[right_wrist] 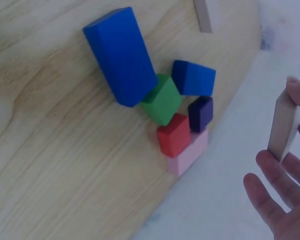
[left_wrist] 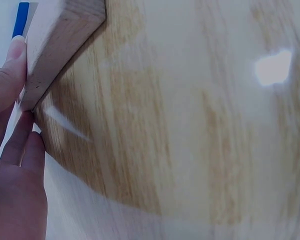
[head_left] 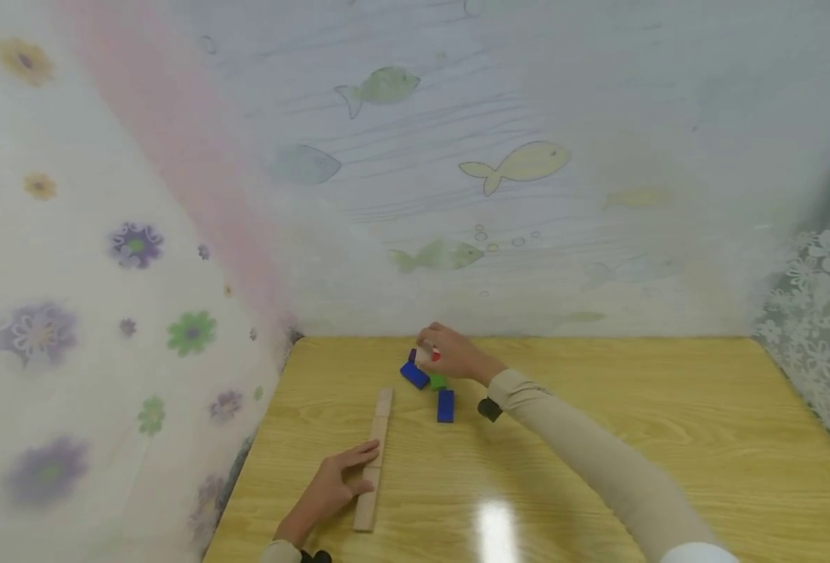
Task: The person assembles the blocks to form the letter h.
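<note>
Several plain wooden blocks [head_left: 364, 510] lie end to end in a line on the table. My left hand [head_left: 332, 483] touches this line's left side, fingers mostly straight; the left wrist view shows thumb and fingertips of the hand [left_wrist: 15, 175] against a wooden block [left_wrist: 65, 42]. Farther back, my right hand [head_left: 460, 356] is above the coloured blocks. In the right wrist view the hand [right_wrist: 290, 200] pinches a plain wooden block [right_wrist: 284, 125] between thumb and fingers, beside a purple block [right_wrist: 201, 114], a red block [right_wrist: 174, 135] and a pink block [right_wrist: 190, 157].
Two blue blocks [head_left: 446, 407] [head_left: 415, 375] and a green block [head_left: 438, 382] lie right of the wooden line's far end. The yellowish wood-grain table [head_left: 633, 453] meets a fish-patterned backdrop [head_left: 527, 289] at the back and a flower-patterned one [head_left: 105, 407] at the left.
</note>
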Action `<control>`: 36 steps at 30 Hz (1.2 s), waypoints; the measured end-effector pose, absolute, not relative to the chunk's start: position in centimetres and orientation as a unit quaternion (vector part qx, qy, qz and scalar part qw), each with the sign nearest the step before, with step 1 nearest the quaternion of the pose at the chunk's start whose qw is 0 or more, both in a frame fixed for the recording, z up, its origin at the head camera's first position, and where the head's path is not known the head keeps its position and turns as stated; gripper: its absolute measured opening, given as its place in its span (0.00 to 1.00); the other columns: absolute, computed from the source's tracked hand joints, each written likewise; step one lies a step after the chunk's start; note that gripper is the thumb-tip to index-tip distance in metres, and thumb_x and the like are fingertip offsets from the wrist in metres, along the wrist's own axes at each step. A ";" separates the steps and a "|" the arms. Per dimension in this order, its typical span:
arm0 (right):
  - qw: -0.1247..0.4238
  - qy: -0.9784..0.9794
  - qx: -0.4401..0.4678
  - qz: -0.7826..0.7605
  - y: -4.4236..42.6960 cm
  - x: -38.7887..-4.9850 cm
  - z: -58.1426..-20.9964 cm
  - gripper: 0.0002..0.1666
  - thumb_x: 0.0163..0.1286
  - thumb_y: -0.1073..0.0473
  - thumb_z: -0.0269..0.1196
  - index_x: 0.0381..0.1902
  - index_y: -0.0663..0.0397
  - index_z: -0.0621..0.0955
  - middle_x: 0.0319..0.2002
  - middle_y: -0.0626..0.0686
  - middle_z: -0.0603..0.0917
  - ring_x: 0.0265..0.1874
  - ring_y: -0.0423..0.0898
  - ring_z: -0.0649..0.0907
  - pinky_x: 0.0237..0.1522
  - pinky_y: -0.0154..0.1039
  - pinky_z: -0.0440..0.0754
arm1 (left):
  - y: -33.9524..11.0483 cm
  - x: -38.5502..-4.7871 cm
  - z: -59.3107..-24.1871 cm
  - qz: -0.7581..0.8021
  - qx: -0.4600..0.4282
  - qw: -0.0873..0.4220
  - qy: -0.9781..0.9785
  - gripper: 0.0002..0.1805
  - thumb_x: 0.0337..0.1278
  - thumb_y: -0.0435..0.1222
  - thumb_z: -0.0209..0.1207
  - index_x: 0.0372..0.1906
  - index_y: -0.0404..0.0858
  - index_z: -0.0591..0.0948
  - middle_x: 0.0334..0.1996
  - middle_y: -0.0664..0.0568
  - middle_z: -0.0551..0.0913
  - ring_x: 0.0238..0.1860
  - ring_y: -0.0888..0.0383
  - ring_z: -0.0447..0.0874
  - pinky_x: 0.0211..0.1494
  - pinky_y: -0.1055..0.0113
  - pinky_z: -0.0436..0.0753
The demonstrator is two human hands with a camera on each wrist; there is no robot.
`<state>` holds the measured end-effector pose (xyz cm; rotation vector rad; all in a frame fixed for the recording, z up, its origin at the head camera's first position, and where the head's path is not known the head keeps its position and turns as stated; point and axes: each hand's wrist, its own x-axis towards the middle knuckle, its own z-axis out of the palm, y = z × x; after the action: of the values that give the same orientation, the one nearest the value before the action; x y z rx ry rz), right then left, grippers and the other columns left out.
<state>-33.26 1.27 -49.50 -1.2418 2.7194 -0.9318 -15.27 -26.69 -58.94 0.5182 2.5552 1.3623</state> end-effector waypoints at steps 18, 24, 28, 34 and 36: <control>-0.006 0.865 -0.423 -0.268 -2.4 -32.7 -50.1 0.21 0.64 0.52 0.65 0.51 0.58 0.78 0.49 0.55 0.77 0.36 0.46 0.78 0.37 0.38 0.78 | -26.3 -15.1 -57.7 0.468 0.184 0.104 0.858 0.29 0.52 0.31 0.65 0.62 0.30 0.73 0.66 0.45 0.68 0.67 0.40 0.62 0.65 0.47 0.63; 0.010 0.861 -0.432 -0.269 -3.4 -32.3 -50.5 0.19 0.65 0.53 0.64 0.50 0.58 0.76 0.49 0.55 0.76 0.42 0.49 0.79 0.44 0.40 0.78 | -25.7 -14.4 -55.6 0.482 0.175 0.114 0.851 0.28 0.51 0.26 0.64 0.60 0.25 0.72 0.65 0.39 0.67 0.66 0.39 0.61 0.64 0.46 0.61; 0.013 0.861 -0.425 -0.278 -4.0 -32.2 -50.7 0.19 0.65 0.54 0.64 0.49 0.58 0.76 0.49 0.55 0.76 0.43 0.48 0.78 0.45 0.40 0.78 | -26.0 -14.6 -56.4 0.475 0.175 0.107 0.856 0.29 0.52 0.27 0.64 0.60 0.27 0.72 0.66 0.42 0.68 0.67 0.41 0.62 0.64 0.46 0.63; 0.035 0.865 -0.411 -0.286 -4.9 -32.0 -51.8 0.19 0.64 0.55 0.65 0.50 0.59 0.77 0.50 0.56 0.76 0.43 0.48 0.78 0.44 0.40 0.79 | -26.8 -15.2 -58.7 0.474 0.180 0.096 0.856 0.29 0.52 0.34 0.66 0.61 0.33 0.74 0.66 0.49 0.69 0.67 0.45 0.62 0.65 0.49 0.64; 0.039 0.868 -0.409 -0.280 -5.4 -32.0 -52.5 0.20 0.64 0.54 0.65 0.50 0.58 0.77 0.50 0.55 0.75 0.43 0.46 0.78 0.44 0.37 0.79 | -27.0 -15.3 -59.1 0.477 0.186 0.099 0.853 0.30 0.52 0.35 0.66 0.62 0.34 0.74 0.66 0.50 0.68 0.67 0.44 0.62 0.65 0.49 0.64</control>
<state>-31.98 -5.37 -52.50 -1.2539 2.6601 -0.8573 -15.26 -27.00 -59.07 0.5502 2.5230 1.4112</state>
